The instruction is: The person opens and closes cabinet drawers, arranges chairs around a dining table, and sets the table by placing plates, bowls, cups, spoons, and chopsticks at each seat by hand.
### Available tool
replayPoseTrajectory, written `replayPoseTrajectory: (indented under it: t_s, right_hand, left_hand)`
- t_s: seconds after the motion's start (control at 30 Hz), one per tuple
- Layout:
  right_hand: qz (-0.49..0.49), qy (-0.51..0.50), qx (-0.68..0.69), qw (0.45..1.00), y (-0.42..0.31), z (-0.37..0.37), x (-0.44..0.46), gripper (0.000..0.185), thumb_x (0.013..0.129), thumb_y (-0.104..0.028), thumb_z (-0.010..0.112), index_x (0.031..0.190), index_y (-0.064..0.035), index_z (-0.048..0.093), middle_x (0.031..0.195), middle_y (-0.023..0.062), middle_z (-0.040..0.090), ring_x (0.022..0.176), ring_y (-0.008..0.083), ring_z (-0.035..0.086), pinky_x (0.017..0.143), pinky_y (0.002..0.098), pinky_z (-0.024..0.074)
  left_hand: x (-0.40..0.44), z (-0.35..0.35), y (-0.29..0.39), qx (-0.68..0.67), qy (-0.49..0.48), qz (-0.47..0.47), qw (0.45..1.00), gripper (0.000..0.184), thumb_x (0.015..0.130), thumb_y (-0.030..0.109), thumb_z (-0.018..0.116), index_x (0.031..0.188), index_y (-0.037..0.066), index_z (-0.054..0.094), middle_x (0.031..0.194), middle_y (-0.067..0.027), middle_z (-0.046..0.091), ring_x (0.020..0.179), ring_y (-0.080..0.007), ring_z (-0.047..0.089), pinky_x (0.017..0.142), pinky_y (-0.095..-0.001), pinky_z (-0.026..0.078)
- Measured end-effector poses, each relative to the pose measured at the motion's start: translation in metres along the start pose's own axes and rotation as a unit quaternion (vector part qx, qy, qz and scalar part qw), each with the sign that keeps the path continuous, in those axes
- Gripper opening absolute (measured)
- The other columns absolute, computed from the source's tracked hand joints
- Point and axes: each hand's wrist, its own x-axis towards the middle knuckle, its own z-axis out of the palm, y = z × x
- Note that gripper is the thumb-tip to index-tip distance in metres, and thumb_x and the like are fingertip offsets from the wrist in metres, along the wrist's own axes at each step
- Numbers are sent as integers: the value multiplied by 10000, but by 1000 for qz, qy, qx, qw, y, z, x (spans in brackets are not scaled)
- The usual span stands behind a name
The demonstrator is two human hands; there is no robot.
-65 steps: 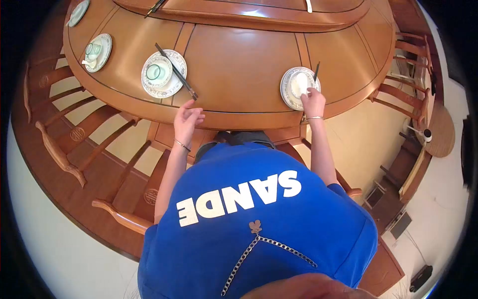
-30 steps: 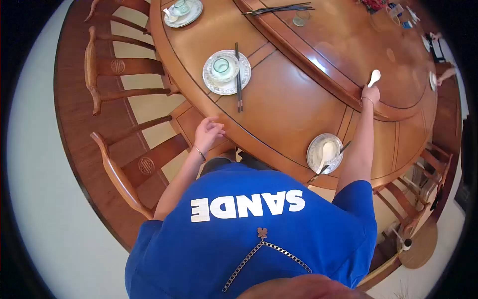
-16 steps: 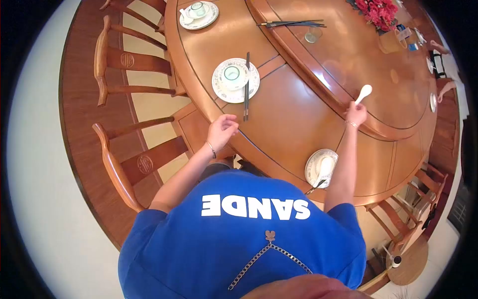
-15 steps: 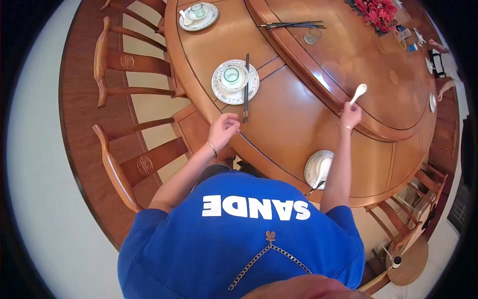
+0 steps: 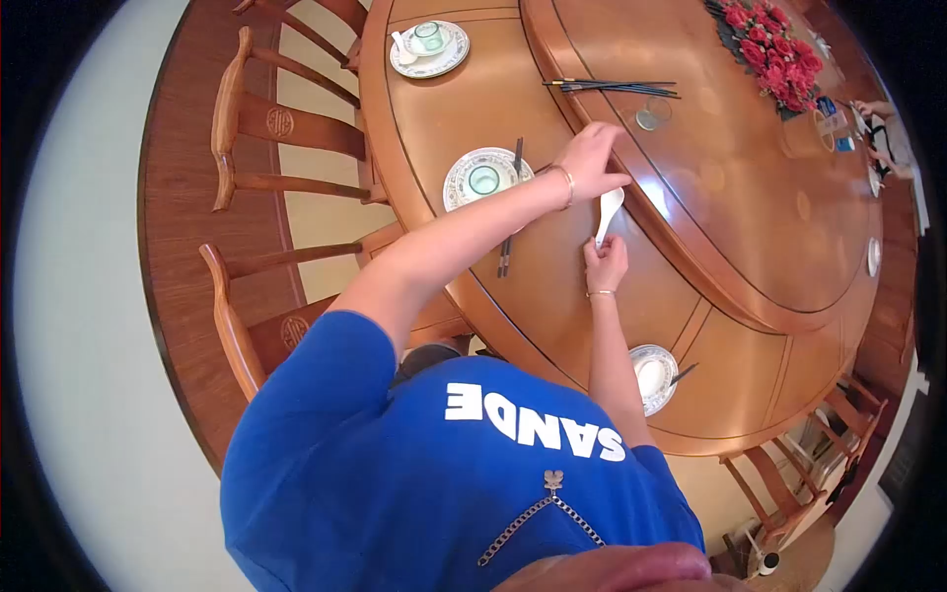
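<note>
A white soup spoon is held by its handle in my right hand, bowl pointing away from me, over the table. My left hand reaches across with fingers and thumb apart, by the turntable's edge. Its thumb is close to the spoon's bowl; whether they touch I cannot tell. Under my left forearm lies a patterned plate with a small green-tinted glass in a bowl. A pair of chopsticks beside it is partly hidden by the arm. Near my right forearm sits another place setting, a plate with a white dish.
The wooden turntable carries a bundle of black chopsticks, a glass and red flowers. Another setting, a plate, stands far left. Wooden chairs ring the table. A person is at the far right.
My left hand has swung right and forward across the plate to the turntable's edge. My right hand has drawn left and nearer, bringing the spoon beside my left hand.
</note>
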Motion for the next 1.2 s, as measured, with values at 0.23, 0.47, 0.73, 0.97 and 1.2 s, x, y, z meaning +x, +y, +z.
replayPoseTrajectory:
  t_s: [0.23, 0.47, 0.73, 0.97, 1.2]
  right_hand:
    - [-19, 19, -49, 998, -13, -3, 2, 236, 752, -161, 736, 853, -28, 570, 729, 91, 536, 627, 242, 539, 592, 371, 460]
    - [-23, 26, -84, 996, -8, 1, 3, 222, 776, -185, 705, 902, -51, 580, 779, 102, 555, 671, 278, 557, 621, 404, 478]
    - [-8, 5, -92, 996, -9, 1, 2, 198, 791, -181, 689, 898, -57, 578, 789, 110, 556, 702, 290, 563, 631, 425, 477]
    - [-19, 12, -88, 996, -18, 0, 3, 191, 788, -172, 695, 872, -55, 570, 773, 109, 548, 669, 291, 550, 604, 415, 470]
    - [-29, 13, -108, 994, -14, 1, 3, 197, 791, -188, 694, 870, -52, 576, 783, 107, 561, 680, 293, 565, 614, 407, 479]
  left_hand:
    - [89, 51, -14, 97, 83, 1, 992, 874, 674, 291, 815, 1347, -53, 375, 1331, -244, 446, 1249, -369, 440, 1074, -413, 368]
    - [129, 70, -36, 146, 39, -38, 988, 872, 646, 344, 835, 1315, -18, 408, 1187, -234, 577, 1125, -371, 547, 986, -418, 444]
    - [142, 69, -53, 96, -1, -38, 995, 665, 668, 306, 803, 1216, 30, 546, 1093, -205, 649, 1039, -362, 611, 903, -427, 483]
    - [150, 73, -57, 55, 25, -26, 998, 645, 688, 359, 782, 1222, 73, 558, 1119, -179, 647, 1042, -348, 608, 901, -422, 483]
    - [140, 10, -47, -72, 44, 18, 996, 645, 646, 381, 832, 1147, 57, 588, 988, -121, 667, 921, -233, 651, 806, -345, 529]
